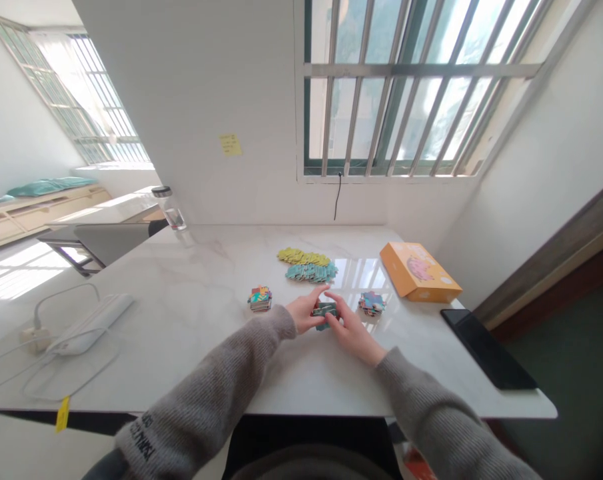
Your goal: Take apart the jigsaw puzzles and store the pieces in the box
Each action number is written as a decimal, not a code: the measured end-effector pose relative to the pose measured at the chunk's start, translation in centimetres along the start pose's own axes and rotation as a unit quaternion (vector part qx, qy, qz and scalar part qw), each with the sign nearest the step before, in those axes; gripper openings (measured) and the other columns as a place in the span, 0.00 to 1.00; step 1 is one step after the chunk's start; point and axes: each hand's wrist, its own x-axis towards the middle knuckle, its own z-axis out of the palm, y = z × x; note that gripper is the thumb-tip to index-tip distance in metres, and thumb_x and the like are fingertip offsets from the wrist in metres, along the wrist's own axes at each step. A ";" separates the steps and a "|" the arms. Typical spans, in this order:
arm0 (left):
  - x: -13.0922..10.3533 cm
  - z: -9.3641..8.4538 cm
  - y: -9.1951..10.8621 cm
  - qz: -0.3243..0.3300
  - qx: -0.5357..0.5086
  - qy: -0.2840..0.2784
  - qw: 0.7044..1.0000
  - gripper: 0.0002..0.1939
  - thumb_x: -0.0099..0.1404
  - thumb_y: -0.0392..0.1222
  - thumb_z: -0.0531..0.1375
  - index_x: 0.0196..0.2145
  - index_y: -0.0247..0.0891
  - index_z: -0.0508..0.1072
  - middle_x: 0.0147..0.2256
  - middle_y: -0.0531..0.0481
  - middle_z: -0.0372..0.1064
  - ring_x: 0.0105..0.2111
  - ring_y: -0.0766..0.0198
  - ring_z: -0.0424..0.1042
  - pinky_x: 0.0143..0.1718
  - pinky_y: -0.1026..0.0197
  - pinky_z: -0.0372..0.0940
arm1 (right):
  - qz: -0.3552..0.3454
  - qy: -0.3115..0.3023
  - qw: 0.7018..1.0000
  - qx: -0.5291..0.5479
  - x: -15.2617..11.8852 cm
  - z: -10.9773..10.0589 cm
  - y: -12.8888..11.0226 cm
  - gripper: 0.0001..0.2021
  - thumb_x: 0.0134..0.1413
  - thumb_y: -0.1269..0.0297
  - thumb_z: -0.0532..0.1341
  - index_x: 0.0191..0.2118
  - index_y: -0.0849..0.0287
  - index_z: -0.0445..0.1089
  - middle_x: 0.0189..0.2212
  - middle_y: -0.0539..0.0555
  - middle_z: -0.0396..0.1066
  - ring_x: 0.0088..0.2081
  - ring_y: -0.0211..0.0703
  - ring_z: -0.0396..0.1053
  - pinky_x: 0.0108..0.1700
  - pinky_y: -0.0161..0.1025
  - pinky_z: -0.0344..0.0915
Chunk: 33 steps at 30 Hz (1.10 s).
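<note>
Between my hands, low over the white table (191, 360), is a stack of dark green jigsaw puzzle pieces (326, 311). My left hand (305, 312) grips the stack from the left, thumb along the near side. From the right, my right hand (348, 325) closes on the same stack, its fingertips near those of the left. A neat pile of multicoloured puzzle pieces (260, 298) stands to the left, and a mixed-colour pile (372, 303) to the right. Beyond my hands lie a row of light blue pieces (311, 272) and a row of yellow-green pieces (302, 257).
An orange box (421, 272) sits at the back right, with a black tablet-like device (486, 350) at the right edge. On the left, a white power strip (94, 325) trails cables. A clear bottle (170, 208) stands at the far left corner, near the wall.
</note>
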 end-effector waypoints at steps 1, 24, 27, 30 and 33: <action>-0.3 0.0 0.1 0.000 0.011 0.007 1.000 0.39 0.61 0.40 0.61 0.65 0.37 0.48 0.31 0.53 0.66 0.28 0.65 0.68 0.33 0.62 0.66 | -0.002 -0.007 1.000 0.010 0.0 0.0 0.0 0.20 0.64 0.60 0.52 0.60 0.56 0.57 0.42 0.55 0.72 0.35 0.41 0.69 0.39 0.41 0.68; -2.3 -10.3 -8.5 -0.086 0.370 -0.193 0.905 0.18 0.48 0.36 0.67 0.39 0.43 0.76 0.47 0.45 0.65 0.47 0.52 0.66 0.49 0.57 0.64 | -0.006 -0.027 0.999 -0.020 -0.4 -0.2 -0.7 0.17 0.64 0.57 0.53 0.55 0.56 0.63 0.36 0.54 0.72 0.31 0.40 0.68 0.37 0.41 0.68; -2.4 -10.4 -8.9 -0.066 0.361 -0.193 0.910 0.12 0.48 0.34 0.66 0.34 0.41 0.77 0.46 0.45 0.66 0.46 0.53 0.67 0.49 0.58 0.64 | -0.006 -0.028 0.999 -0.018 -0.3 -0.2 -0.7 0.17 0.64 0.57 0.52 0.55 0.56 0.63 0.35 0.54 0.72 0.31 0.40 0.68 0.36 0.41 0.68; -2.4 -10.9 -9.6 -0.058 0.357 -0.191 0.913 0.10 0.49 0.33 0.65 0.32 0.40 0.76 0.44 0.46 0.66 0.45 0.55 0.67 0.49 0.59 0.64 | -0.008 -0.030 0.999 -0.021 -0.3 -0.2 -0.7 0.17 0.64 0.57 0.52 0.55 0.56 0.63 0.35 0.54 0.72 0.31 0.40 0.68 0.37 0.41 0.68; -2.6 -11.9 -10.4 -0.065 0.355 -0.187 0.914 0.11 0.49 0.32 0.65 0.32 0.39 0.77 0.44 0.46 0.66 0.45 0.55 0.67 0.49 0.59 0.63 | -0.005 -0.033 0.999 -0.031 -0.4 -0.2 -0.5 0.17 0.64 0.58 0.53 0.55 0.57 0.63 0.34 0.53 0.71 0.30 0.40 0.67 0.36 0.40 0.68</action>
